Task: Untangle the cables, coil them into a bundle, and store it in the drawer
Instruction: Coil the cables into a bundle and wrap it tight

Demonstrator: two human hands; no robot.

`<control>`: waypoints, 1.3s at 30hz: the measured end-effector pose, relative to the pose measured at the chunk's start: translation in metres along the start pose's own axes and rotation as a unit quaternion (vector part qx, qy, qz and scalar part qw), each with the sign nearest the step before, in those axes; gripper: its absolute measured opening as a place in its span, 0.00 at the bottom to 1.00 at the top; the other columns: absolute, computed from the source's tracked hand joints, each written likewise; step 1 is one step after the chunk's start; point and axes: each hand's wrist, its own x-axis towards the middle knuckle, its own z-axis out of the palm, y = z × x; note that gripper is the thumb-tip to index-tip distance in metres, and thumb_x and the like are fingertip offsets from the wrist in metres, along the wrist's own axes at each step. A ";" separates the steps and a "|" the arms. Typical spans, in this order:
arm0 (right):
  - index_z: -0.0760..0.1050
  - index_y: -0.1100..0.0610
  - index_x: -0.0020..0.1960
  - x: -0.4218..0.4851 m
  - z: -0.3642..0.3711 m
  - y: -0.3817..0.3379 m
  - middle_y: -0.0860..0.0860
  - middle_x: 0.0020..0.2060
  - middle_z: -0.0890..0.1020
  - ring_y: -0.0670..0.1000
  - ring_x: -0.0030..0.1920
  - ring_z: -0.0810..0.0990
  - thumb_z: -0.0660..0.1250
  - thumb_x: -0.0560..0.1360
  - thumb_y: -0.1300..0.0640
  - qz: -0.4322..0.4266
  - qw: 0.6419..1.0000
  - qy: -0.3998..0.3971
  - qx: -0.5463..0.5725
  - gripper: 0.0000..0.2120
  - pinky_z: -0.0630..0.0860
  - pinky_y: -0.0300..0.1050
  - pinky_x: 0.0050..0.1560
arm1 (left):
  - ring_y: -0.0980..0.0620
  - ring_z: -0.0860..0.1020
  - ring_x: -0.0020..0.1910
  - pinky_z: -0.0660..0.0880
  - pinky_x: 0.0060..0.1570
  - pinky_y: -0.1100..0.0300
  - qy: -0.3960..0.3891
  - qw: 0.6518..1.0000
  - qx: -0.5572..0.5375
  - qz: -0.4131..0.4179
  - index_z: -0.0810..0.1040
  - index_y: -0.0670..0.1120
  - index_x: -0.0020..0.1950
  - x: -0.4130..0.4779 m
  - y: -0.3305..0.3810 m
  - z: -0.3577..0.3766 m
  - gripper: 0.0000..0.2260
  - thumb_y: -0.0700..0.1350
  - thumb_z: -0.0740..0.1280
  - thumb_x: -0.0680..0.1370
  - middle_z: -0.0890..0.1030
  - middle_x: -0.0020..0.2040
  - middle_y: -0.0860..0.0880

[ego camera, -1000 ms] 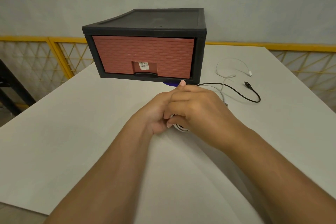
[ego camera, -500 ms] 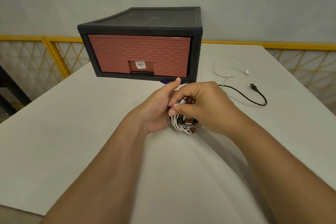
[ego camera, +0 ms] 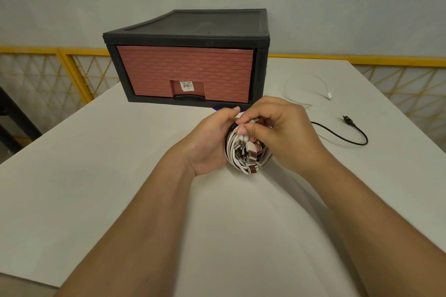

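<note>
Your left hand (ego camera: 212, 142) and right hand (ego camera: 284, 135) have turned, both gripping the cable bundle (ego camera: 246, 154) so it now shows, near the shut drawer (ego camera: 185, 72) — but a black cable (ego camera: 337, 135) and white cable (ego camera: 329, 97) still lie loose on the right.

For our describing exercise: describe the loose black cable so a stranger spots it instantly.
Find the black drawer unit on the white table. Right of it lie two loose cables. The black cable is nearer, trailing from the right hand to a plug; the thin white cable behind is paler and finer.
</note>
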 end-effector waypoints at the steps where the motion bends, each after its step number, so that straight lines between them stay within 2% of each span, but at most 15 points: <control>1: 0.83 0.59 0.44 0.000 -0.001 0.001 0.52 0.40 0.80 0.46 0.31 0.78 0.74 0.69 0.66 0.003 1.000 0.006 0.012 0.05 0.75 0.36 0.38 | 0.50 0.78 0.40 0.77 0.43 0.57 -0.008 1.000 -0.005 -0.001 0.75 0.41 0.52 -0.001 0.000 -0.001 0.19 0.51 0.50 0.83 0.77 0.41 0.45; 4: 0.83 0.59 0.44 0.000 -0.003 0.008 0.53 0.41 0.80 0.50 0.31 0.79 0.73 0.70 0.67 0.028 0.998 0.025 0.047 0.05 0.78 0.43 0.38 | 0.49 0.78 0.42 0.77 0.45 0.56 -0.028 1.000 -0.014 0.002 0.75 0.41 0.52 -0.002 -0.001 -0.002 0.15 0.49 0.55 0.78 0.77 0.42 0.45; 7: 0.83 0.59 0.43 -0.001 -0.003 0.014 0.53 0.41 0.80 0.53 0.35 0.79 0.73 0.70 0.65 0.036 0.997 0.031 0.058 0.04 0.79 0.51 0.39 | 0.48 0.79 0.46 0.78 0.49 0.54 -0.046 0.999 -0.002 0.010 0.73 0.39 0.58 -0.001 -0.003 -0.007 0.14 0.48 0.60 0.79 0.77 0.47 0.44; 10: 0.84 0.59 0.44 -0.001 -0.004 0.014 0.50 0.42 0.78 0.47 0.38 0.78 0.74 0.70 0.65 0.050 0.997 0.029 0.055 0.04 0.76 0.42 0.42 | 0.49 0.80 0.45 0.79 0.48 0.55 -0.049 0.998 0.018 0.020 0.76 0.39 0.51 -0.002 -0.004 -0.009 0.14 0.49 0.60 0.78 0.79 0.45 0.44; 12: 0.84 0.60 0.45 -0.001 -0.005 0.012 0.48 0.42 0.76 0.44 0.35 0.77 0.74 0.70 0.65 0.072 0.995 0.026 0.061 0.04 0.74 0.35 0.40 | 0.49 0.81 0.45 0.79 0.47 0.56 -0.055 0.998 0.025 0.028 0.78 0.41 0.50 -0.003 -0.005 -0.007 0.13 0.49 0.61 0.80 0.80 0.45 0.44; 13: 0.83 0.61 0.45 0.000 -0.006 0.011 0.49 0.42 0.76 0.45 0.35 0.78 0.73 0.70 0.65 0.082 0.994 0.024 0.068 0.04 0.75 0.35 0.39 | 0.50 0.81 0.45 0.80 0.47 0.56 -0.053 0.998 0.026 0.031 0.79 0.43 0.51 -0.003 -0.005 -0.007 0.11 0.49 0.62 0.81 0.80 0.45 0.44; 16: 0.82 0.61 0.43 0.001 -0.010 0.011 0.53 0.40 0.80 0.52 0.36 0.81 0.74 0.69 0.65 0.107 0.990 0.018 0.094 0.03 0.80 0.45 0.40 | 0.51 0.81 0.45 0.80 0.45 0.57 -0.039 0.998 0.032 0.037 0.79 0.44 0.56 -0.003 -0.005 -0.006 0.13 0.48 0.60 0.78 0.79 0.45 0.46; 18: 0.81 0.62 0.44 0.001 -0.016 0.012 0.56 0.38 0.83 0.54 0.37 0.83 0.73 0.70 0.66 0.134 0.985 0.007 0.111 0.04 0.81 0.48 0.44 | 0.52 0.81 0.43 0.80 0.44 0.58 -0.041 0.998 0.029 0.038 0.77 0.41 0.56 -0.002 -0.006 -0.005 0.14 0.47 0.61 0.77 0.80 0.43 0.48; 20: 0.82 0.58 0.44 0.001 -0.021 0.012 0.54 0.39 0.84 0.54 0.41 0.83 0.73 0.70 0.65 0.146 0.985 0.013 0.090 0.05 0.80 0.49 0.50 | 0.52 0.81 0.42 0.80 0.43 0.58 -0.047 0.998 0.022 0.038 0.76 0.40 0.57 -0.002 -0.005 -0.004 0.13 0.46 0.61 0.77 0.79 0.43 0.48; 22: 0.81 0.52 0.46 0.001 -0.023 0.012 0.49 0.41 0.82 0.47 0.42 0.79 0.72 0.72 0.64 0.129 0.990 0.032 0.053 0.08 0.77 0.43 0.49 | 0.52 0.80 0.42 0.80 0.42 0.58 -0.054 0.998 0.019 0.038 0.75 0.40 0.58 -0.003 -0.004 -0.004 0.13 0.46 0.60 0.78 0.78 0.43 0.48; 25: 0.80 0.50 0.57 0.003 -0.019 0.002 0.42 0.48 0.77 0.36 0.46 0.74 0.67 0.76 0.66 0.030 0.998 0.019 -0.057 0.15 0.69 0.29 0.48 | 0.49 0.79 0.45 0.80 0.44 0.57 -0.056 0.998 0.020 0.037 0.75 0.40 0.58 -0.004 -0.003 -0.006 0.12 0.45 0.60 0.79 0.76 0.46 0.45; 27: 0.79 0.51 0.61 0.002 -0.015 -0.002 0.43 0.53 0.77 0.37 0.52 0.71 0.63 0.77 0.69 -0.014 0.994 -0.043 -0.095 0.19 0.67 0.27 0.51 | 0.48 0.78 0.47 0.79 0.47 0.56 -0.050 0.998 0.023 0.034 0.75 0.40 0.56 -0.003 -0.005 -0.008 0.10 0.45 0.62 0.80 0.76 0.48 0.43; 29: 0.81 0.51 0.59 0.000 -0.012 -0.003 0.43 0.52 0.79 0.38 0.51 0.68 0.61 0.77 0.70 -0.032 0.988 -0.082 -0.127 0.20 0.66 0.24 0.49 | 0.49 0.80 0.46 0.80 0.47 0.57 -0.051 0.998 0.028 0.029 0.77 0.41 0.52 -0.003 -0.006 -0.011 0.07 0.45 0.64 0.80 0.78 0.46 0.44; 33: 0.83 0.51 0.54 0.002 -0.012 0.003 0.40 0.48 0.78 0.40 0.48 0.68 0.64 0.75 0.70 -0.057 0.982 -0.056 -0.169 0.18 0.67 0.26 0.48 | 0.49 0.80 0.47 0.80 0.48 0.57 -0.061 0.997 0.032 0.031 0.78 0.42 0.52 -0.003 -0.007 -0.013 0.08 0.45 0.62 0.81 0.79 0.48 0.44; 39: 0.83 0.55 0.52 0.000 -0.007 0.004 0.48 0.47 0.79 0.49 0.48 0.71 0.65 0.74 0.70 -0.086 0.974 -0.020 -0.208 0.14 0.69 0.31 0.46 | 0.47 0.79 0.47 0.79 0.48 0.54 -0.066 0.997 0.015 0.023 0.78 0.41 0.51 -0.004 -0.005 -0.012 0.10 0.46 0.62 0.81 0.77 0.48 0.43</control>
